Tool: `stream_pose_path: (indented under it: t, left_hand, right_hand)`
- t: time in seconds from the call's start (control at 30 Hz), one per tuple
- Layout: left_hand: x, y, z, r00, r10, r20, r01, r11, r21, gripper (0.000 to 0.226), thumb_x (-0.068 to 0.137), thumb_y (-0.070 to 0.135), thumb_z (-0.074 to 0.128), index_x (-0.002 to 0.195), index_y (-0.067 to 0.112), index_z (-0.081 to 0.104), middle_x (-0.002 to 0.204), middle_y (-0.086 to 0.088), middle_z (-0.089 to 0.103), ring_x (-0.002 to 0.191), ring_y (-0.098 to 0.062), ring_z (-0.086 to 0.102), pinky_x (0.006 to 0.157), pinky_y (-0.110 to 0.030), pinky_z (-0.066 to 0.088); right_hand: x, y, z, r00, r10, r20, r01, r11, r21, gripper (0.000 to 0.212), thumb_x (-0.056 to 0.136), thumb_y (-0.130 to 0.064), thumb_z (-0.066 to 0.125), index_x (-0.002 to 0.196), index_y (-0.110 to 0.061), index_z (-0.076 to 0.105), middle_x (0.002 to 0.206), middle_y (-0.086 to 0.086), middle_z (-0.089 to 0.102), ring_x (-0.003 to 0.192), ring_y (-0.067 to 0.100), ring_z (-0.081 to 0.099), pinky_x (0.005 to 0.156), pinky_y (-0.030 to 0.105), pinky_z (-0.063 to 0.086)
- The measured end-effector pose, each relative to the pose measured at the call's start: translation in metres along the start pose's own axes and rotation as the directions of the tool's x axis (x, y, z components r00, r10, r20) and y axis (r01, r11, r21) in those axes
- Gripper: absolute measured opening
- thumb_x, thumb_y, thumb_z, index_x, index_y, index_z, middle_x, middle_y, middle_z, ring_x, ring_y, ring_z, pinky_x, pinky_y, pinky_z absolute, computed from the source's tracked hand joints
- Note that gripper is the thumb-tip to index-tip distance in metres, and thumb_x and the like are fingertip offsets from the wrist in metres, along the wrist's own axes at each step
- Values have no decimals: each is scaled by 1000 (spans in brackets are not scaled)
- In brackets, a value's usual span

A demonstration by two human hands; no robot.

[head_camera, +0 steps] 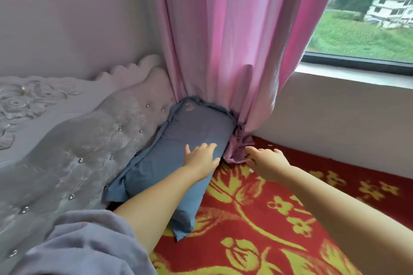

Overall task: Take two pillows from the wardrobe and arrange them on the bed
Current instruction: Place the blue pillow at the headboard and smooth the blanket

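Head view shows us a blue pillow (178,158) lying on the bed (279,219), its long side pressed against the padded, button-studded headboard (73,152) and its far end tucked into the corner under the pink curtain (223,40). We see only this one pillow. Our left hand (201,158) rests flat on top of the pillow near its curtain end, fingers spread and fairly straight, gripping nothing. Our right hand (266,161) reaches over the red and yellow flowered bedspread just beside the pillow, fingers extended towards the bunched hem of the curtain, which lies heaped on the bed; the fingertips look to be at the cloth, though we cannot tell whether they pinch it. A grey sleeve (78,245) covers our left upper arm at the lower left. Beyond the curtain, a window (368,18) gives onto green fields and a white building, with a pale wall below the sill running along the bed's far side.
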State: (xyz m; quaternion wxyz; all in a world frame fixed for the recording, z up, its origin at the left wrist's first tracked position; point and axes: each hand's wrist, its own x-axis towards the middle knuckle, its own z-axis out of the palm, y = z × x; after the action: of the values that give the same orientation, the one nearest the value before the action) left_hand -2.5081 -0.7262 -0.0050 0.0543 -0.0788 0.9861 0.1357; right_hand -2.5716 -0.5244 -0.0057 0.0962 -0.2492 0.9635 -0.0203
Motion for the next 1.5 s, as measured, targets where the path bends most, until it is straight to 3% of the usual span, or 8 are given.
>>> stream_pose_path:
  t: [0.17,0.43,0.7,0.8,0.87,1.03,1.17,1.5]
  left_hand:
    - [-8,53,10,999,-6,-36,5,1000,-7,45,96,39,43,137,22,38,130,-6,52,120,-26,50,116,-57,9]
    - [-75,63,55,952,-293,-91,278,950,-145,40,96,39,43,134,26,42,125,-3,54,112,-22,56,116,-55,10]
    - [-124,37,56,877,-470,-96,446,872,-202,42,97,41,42,136,27,40,132,-1,52,117,-22,54,116,-55,10]
    - [-153,8,53,862,-501,-80,481,857,-185,42,96,41,43,136,26,40,133,-2,51,119,-22,53,116,-55,11]
    - [-173,-19,55,864,-497,-79,480,862,-164,42,96,41,44,135,27,41,133,-2,52,119,-22,53,116,-55,13]
    - [-213,-100,71,887,-460,-39,452,882,-132,40,95,42,44,132,28,43,128,-2,55,115,-23,55,114,-52,18]
    - [-236,-141,96,896,-441,48,443,886,-136,40,93,42,47,130,27,46,124,-3,56,115,-25,55,113,-54,20]
    - [-239,-88,140,933,-274,233,317,933,-170,38,94,39,47,129,25,47,128,-4,55,121,-25,51,114,-55,18]
  right_hand:
    - [-19,45,1,1000,11,-14,-11,1000,29,48,97,-40,37,142,-24,32,123,8,60,114,30,56,102,45,33]
    - [-53,60,1,962,-258,86,263,964,-47,51,95,-35,43,143,-25,30,120,7,61,111,30,57,105,47,29]
    - [-53,3,4,905,-408,122,421,900,-113,52,96,-34,42,145,-25,27,116,7,64,109,30,56,102,45,30]
    - [-55,-34,20,888,-435,149,451,887,-96,54,97,-39,40,146,-24,24,105,4,64,103,29,58,100,45,32]
    - [-59,-62,36,887,-435,156,450,890,-78,54,98,-41,40,146,-22,24,94,2,60,99,29,60,100,46,33]
    - [-83,-122,85,926,-337,171,341,940,10,51,97,-41,41,144,-24,28,110,9,65,105,30,60,93,45,37]
    - [-119,-148,123,929,-230,292,237,971,11,50,97,-36,41,144,-24,28,103,7,67,102,28,60,96,45,36]
    - [-177,-141,146,939,-106,328,87,994,71,53,97,-39,41,146,-23,26,125,9,59,117,31,54,101,47,35]
